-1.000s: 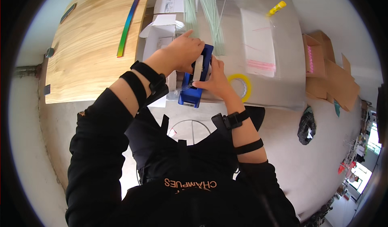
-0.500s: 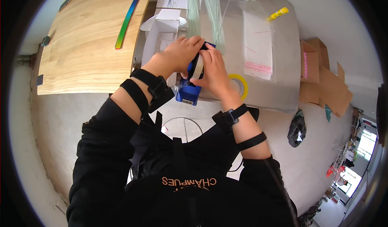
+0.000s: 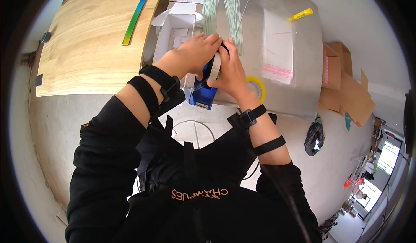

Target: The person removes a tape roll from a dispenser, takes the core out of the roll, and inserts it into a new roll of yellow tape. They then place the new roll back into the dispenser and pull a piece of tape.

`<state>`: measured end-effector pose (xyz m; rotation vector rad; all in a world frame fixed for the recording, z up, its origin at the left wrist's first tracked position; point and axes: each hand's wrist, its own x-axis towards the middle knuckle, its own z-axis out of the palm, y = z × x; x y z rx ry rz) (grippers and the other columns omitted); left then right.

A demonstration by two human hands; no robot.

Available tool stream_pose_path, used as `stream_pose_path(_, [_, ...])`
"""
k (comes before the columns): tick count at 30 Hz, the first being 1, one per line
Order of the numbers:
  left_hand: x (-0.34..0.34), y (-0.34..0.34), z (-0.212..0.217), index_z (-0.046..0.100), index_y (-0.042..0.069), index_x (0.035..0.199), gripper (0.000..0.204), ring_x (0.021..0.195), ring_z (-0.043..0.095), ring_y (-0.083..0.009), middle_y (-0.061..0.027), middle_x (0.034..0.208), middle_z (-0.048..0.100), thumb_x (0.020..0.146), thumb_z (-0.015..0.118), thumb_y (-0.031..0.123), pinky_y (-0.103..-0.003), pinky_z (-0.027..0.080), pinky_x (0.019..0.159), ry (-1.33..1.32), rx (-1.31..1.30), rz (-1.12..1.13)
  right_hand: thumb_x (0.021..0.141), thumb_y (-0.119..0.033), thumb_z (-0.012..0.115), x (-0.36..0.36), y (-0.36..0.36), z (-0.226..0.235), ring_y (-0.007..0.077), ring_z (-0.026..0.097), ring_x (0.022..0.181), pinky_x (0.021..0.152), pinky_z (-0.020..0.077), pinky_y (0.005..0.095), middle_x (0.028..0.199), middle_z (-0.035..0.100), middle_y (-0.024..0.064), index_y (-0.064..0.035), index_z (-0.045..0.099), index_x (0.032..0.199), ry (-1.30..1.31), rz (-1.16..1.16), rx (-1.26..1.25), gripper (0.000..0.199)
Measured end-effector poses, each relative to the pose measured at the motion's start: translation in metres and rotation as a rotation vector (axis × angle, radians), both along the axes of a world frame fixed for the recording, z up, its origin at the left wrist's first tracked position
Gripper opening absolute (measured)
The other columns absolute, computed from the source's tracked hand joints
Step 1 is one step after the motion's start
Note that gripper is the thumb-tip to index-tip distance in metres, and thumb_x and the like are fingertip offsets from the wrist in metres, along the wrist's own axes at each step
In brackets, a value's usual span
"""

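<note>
A blue tape dispenser [image 3: 202, 98] stands at the table's front edge. Over it, both hands are closed around a roll of tape [image 3: 215, 66] with a pale band and a black centre. My left hand [image 3: 193, 53] grips from the left, its thumb low beside the roll. From the right, my right hand [image 3: 233, 74] curls around the roll, fingers on the far side and thumb on the near side. My fingers partly cover both roll and dispenser, so whether the roll sits in its slot cannot be told. A yellow-rimmed roll of clear tape [image 3: 263, 91] lies beside my right wrist.
An open white box [image 3: 162, 43] stands left of the dispenser. Beyond my hands lie bundles of thin pale-green sticks [image 3: 233, 15]. To the right are clear plastic bags [image 3: 277, 48] and a yellow glue stick [image 3: 302, 14]. A wooden table [image 3: 91, 52] adjoins on the left; cardboard boxes [image 3: 346, 95] are at right.
The roll and both hands have shifted slightly up and to the right relative to the dispenser. Both hands keep their hold, and the whole view has moved a little.
</note>
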<state>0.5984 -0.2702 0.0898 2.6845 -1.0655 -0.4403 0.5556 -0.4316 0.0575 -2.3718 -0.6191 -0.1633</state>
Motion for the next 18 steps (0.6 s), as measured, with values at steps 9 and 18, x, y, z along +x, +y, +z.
stream_pose_path(9, [-0.001,0.0,-0.002,0.037,-0.001,0.126,0.103,0.118,0.043,-0.029,-0.0128,0.125,0.04,0.038,0.087,0.016,-0.04,0.029,0.107,-0.061,-0.036,0.003,0.041,-0.015,0.086,0.004,-0.005,0.004,0.0332,0.036,0.126,0.09,0.0471,0.0389,0.123,0.038,0.014,-0.0012,0.045,0.113,0.052,0.04,-0.003,0.084])
stream_pose_path(18, [-0.004,0.001,0.004,0.035,0.002,0.129,0.106,0.12,0.042,-0.0295,-0.012,0.129,0.039,0.038,0.087,0.016,-0.04,0.029,0.107,-0.047,-0.01,0.028,0.043,-0.016,0.086,0.001,-0.001,0.01,0.0321,0.046,0.115,0.085,0.0487,0.0378,0.119,0.041,0.013,-0.001,0.044,0.113,0.029,-0.005,0.008,0.082])
